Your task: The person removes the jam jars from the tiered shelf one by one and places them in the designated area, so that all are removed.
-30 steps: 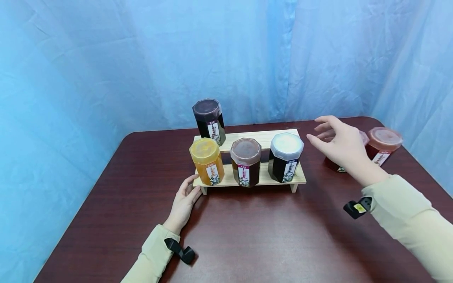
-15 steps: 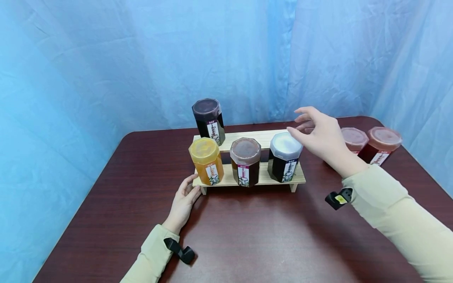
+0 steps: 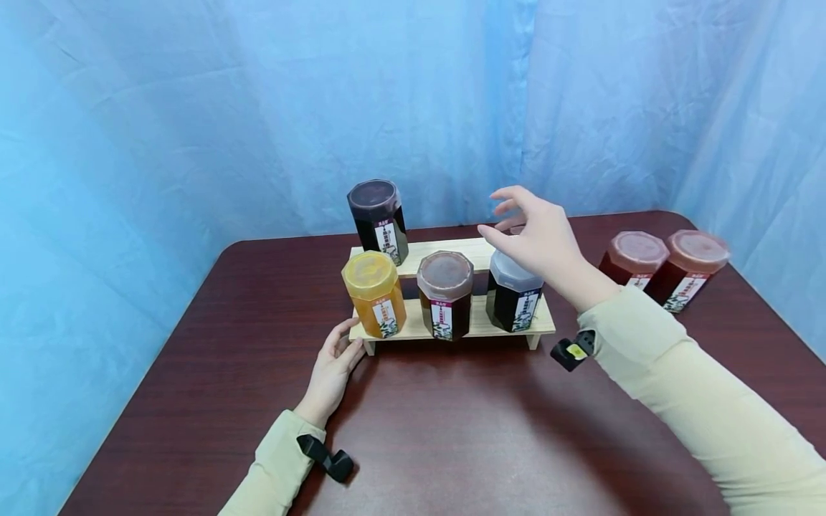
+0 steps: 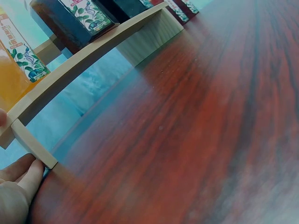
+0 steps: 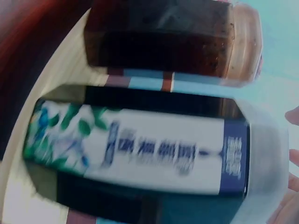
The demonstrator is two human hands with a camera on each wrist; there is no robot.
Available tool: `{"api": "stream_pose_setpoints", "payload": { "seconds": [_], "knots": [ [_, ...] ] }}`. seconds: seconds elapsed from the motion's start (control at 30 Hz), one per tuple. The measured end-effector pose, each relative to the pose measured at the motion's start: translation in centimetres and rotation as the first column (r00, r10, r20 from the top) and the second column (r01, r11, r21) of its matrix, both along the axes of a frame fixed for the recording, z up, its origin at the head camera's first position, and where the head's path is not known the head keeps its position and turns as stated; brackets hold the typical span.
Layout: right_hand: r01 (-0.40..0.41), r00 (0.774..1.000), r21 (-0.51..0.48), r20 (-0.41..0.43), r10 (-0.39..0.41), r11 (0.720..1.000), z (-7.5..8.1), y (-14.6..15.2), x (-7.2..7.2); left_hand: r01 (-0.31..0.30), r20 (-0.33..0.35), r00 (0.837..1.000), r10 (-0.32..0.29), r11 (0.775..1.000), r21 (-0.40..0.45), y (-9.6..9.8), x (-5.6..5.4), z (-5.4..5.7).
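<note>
A two-tier wooden rack [image 3: 476, 331] stands on the table. On its lower tier are a yellow jar [image 3: 382, 304], a dark brown jar [image 3: 447, 309] and a white-lidded dark jar [image 3: 514, 308]. A purple-black jar [image 3: 382, 229] stands at the upper tier's left. My left hand [image 3: 329, 376] holds the rack's lower left end, with fingers at the shelf edge and front leg [image 4: 35, 144]. My right hand [image 3: 535, 236] hovers above the white-lidded jar, thumb and fingers spread apart, seemingly holding nothing. In the right wrist view, its fingers [image 5: 293, 156] show at the edge beside that lid.
Two red jars with pinkish lids, a nearer-left one [image 3: 629, 261] and a right one [image 3: 690, 269], stand side by side on the table's right. The dark red tabletop [image 3: 452, 430] ends at a blue curtain [image 3: 290, 129] behind and at the sides.
My right hand has moved left, from beside the red jars to over the rack's right end. The red jars are now uncovered. My left hand stays on the rack.
</note>
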State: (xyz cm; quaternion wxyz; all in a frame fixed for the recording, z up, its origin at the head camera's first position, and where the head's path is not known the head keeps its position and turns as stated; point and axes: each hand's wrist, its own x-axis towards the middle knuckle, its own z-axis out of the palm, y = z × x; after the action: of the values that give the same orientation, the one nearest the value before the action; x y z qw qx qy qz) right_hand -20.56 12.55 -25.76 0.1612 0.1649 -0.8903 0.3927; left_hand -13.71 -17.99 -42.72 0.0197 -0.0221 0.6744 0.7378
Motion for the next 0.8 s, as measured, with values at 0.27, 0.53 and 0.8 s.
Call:
{"api": "stream_pose_setpoints", "payload": {
  "seconds": [0.27, 0.53, 0.8],
  "knots": [
    [-0.054, 0.989, -0.086, 0.136, 0.066, 0.995, 1.1, -2.2, -0.8, -0.011, 0.011, 1.000, 0.011, 1.000, 0.011, 0.1, -0.1, 0.0],
    [-0.097, 0.910, -0.259, 0.369, 0.191, 0.961, 2.0, -4.4, -1.8, -0.021, 0.017, 1.000, 0.021, 1.000, -0.011, 0.0, 0.0, 0.0],
    [-0.094, 0.886, -0.397, 0.386, 0.259, 0.913, 2.0, -7.1, -1.6, -0.036, 0.017, 0.999, 0.036, 0.999, -0.006, 0.2, 0.1, 0.0]
  ]
}}
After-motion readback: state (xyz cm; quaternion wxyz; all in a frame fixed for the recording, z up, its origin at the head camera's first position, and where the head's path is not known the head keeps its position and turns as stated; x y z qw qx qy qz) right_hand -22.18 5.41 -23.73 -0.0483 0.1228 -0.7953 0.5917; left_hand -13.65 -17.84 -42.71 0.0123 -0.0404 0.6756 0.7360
